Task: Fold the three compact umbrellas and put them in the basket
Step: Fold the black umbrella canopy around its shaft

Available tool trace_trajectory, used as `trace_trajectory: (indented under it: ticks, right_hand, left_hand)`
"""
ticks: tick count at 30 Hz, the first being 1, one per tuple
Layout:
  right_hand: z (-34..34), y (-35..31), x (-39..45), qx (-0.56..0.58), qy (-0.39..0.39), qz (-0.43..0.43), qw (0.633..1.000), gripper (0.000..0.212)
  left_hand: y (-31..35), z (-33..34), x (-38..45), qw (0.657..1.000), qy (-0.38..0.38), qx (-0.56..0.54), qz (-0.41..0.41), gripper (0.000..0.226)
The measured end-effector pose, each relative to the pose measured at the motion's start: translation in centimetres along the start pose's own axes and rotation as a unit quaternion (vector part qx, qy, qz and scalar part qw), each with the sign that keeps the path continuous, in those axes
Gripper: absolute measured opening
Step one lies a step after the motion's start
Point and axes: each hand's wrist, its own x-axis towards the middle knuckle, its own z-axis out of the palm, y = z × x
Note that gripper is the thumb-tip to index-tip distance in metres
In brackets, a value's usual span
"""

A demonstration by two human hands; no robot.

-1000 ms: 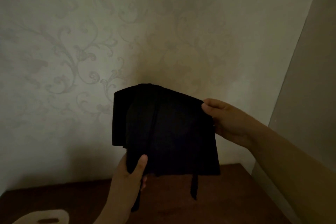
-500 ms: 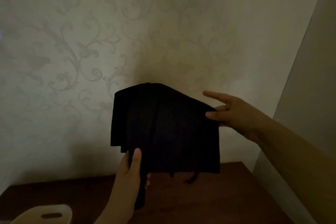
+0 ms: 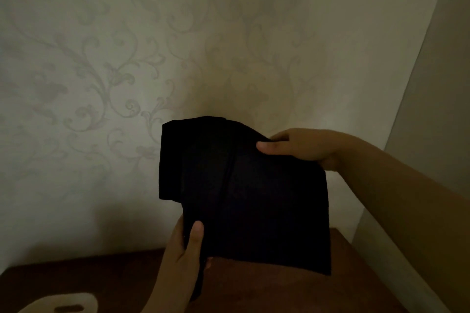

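Note:
A black compact umbrella point(image 3: 244, 193) is held up in front of the wall, its loose canopy fabric hanging in flat folds. My left hand point(image 3: 183, 254) grips its lower end from below, thumb pressed on the cloth. My right hand point(image 3: 302, 145) pinches the upper right edge of the fabric, thumb on the front. The pale basket point(image 3: 63, 303) shows only its rim and a handle slot at the bottom left corner. Its inside is hidden, and no other umbrellas are in view.
A dark wooden table point(image 3: 267, 290) lies below the umbrella. A patterned wallpaper wall point(image 3: 114, 84) stands close behind, and a plain wall or door panel point(image 3: 437, 109) runs down the right side. The light is dim.
My right hand, which had let go with fingers spread half a second ago, has come back and pinches a fold of the canopy further left. The dangling strap is out of sight.

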Motion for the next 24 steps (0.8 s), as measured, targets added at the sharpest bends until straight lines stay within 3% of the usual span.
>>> trace_trajectory:
  ticks: [3, 8, 14, 16, 19, 21, 24]
  right_hand:
    - [0.6, -0.9, 0.7, -0.013, 0.022, -0.03, 0.999, 0.052]
    - [1.4, -0.9, 1.3, 0.103, 0.037, -0.106, 0.988, 0.005]
    - [1.6, -0.8, 1.2, 0.118, 0.059, -0.09, 0.987, 0.016]
    - [1.8, -1.0, 1.4, 0.111, 0.089, -0.086, 0.986, 0.006]
    - [2.0, -1.4, 1.6, 0.085, 0.132, -0.065, 0.985, 0.024]
    - [2.2, -1.5, 1.6, 0.053, 0.144, -0.054, 0.987, 0.033]
    - [2.4, -1.6, 1.7, 0.033, 0.166, -0.064, 0.984, 0.025]
  left_hand:
    - [-0.2, 0.1, -0.1, 0.999, -0.034, 0.001, 0.004, 0.08]
    - [0.1, 0.3, -0.2, 0.999, -0.036, 0.004, -0.035, 0.043]
    - [-0.2, 0.0, -0.5, 0.999, -0.034, -0.002, -0.037, 0.034]
    - [-0.5, 0.0, -0.7, 0.998, -0.049, 0.0, -0.029, 0.047]
    - [-0.5, 0.0, -0.8, 0.998, -0.05, 0.013, -0.021, 0.062]
    - [-0.4, 0.0, -0.8, 0.999, -0.049, 0.019, -0.011, 0.05]
    - [-0.3, -0.1, -0.8, 0.998, -0.057, 0.029, -0.009, 0.034]
